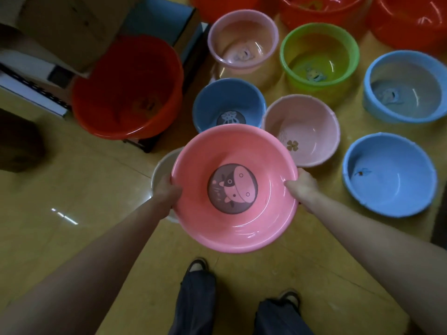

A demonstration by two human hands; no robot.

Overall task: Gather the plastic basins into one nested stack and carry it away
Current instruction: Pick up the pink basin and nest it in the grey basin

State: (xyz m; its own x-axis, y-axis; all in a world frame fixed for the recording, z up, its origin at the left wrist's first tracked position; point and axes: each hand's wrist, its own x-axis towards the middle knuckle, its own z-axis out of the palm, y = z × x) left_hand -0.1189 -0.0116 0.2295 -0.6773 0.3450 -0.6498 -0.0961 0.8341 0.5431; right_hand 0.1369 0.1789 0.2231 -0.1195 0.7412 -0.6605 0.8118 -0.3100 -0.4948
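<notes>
Pink basin [234, 189] held between both hands, above the floor. Left hand [167, 189] grips its left rim; right hand [302, 184] grips its right rim, thumb inside. White basin [160, 170] partly hidden beneath left hand.

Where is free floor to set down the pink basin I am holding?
Bare floor lies on the left, between the big red basin and the shoes, beside the white basin. Ahead and right it is crowded: the near blue basin, pale pink basin and green basin stand close together.
</notes>
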